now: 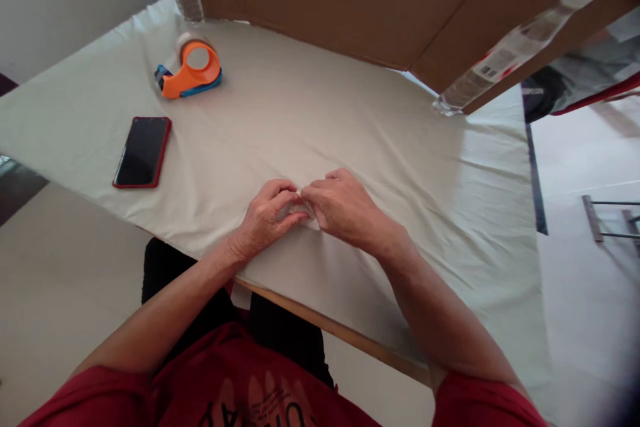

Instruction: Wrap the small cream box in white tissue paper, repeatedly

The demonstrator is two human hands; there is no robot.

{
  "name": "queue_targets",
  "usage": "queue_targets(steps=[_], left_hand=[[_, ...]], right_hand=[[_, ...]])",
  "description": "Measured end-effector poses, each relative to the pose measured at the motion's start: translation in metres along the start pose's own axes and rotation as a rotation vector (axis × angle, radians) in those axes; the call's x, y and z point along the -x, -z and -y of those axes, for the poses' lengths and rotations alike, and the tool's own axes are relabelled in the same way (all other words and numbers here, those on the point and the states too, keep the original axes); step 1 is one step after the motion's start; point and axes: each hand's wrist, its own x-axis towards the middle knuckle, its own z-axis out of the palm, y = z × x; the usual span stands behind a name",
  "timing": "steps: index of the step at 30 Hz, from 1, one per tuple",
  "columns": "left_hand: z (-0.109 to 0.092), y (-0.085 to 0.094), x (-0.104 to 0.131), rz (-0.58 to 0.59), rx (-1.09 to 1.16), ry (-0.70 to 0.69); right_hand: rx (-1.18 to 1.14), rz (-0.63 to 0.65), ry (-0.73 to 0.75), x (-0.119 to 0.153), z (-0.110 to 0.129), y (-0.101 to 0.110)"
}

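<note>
1. Two hands, left hand (270, 215) and right hand (345, 210): both sets of fingers close in, pinching one small whitish piece (311, 222).
2. One such piece, partly hidden between the hands, near the front edge of one cloth-covered bench (320, 113).
3. One orange tape dispenser (173, 85), one phone (143, 152), left of the hands.
4. Two bottles (515, 53), both beside brown cardboard (340, 0).

Here's a red-cased, black-screened rectangular phone (143, 152); right of it, a small whitish piece (312, 221); beyond it, an orange plastic tape dispenser (186, 82) (blue-edged, too!).
</note>
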Motion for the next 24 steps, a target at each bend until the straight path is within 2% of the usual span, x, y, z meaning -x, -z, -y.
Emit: queue_targets(steps=[2, 4, 8, 10, 12, 19, 24], left_hand=[[0.001, -0.001, 0.000, -0.007, 0.004, 0.023], [0.002, -0.001, 0.000, -0.012, 0.016, 0.045], [0.001, -0.002, -0.001, -0.003, 0.037, 0.074], [0.000, -0.001, -0.001, 0.001, 0.049, 0.081], [-0.001, 0.001, -0.002, -0.013, 0.075, 0.093], [0.007, 0.008, -0.004, -0.073, 0.155, 0.238], [0.015, 0.007, -0.004, 0.041, 0.238, 0.253]], right_hand=[[0.071, -0.024, -0.003, 0.007, 0.008, -0.002], [0.019, -0.103, 0.001, 0.017, 0.008, -0.005], [-0.266, -0.413, -0.075, 0.038, -0.008, -0.012], [-0.380, -0.514, -0.136, 0.045, -0.014, -0.017], [-0.465, -0.508, -0.161, 0.047, -0.019, -0.025], [-0.636, -0.349, -0.246, 0.040, -0.025, -0.047], [-0.668, -0.292, -0.211, 0.034, -0.023, -0.056]])
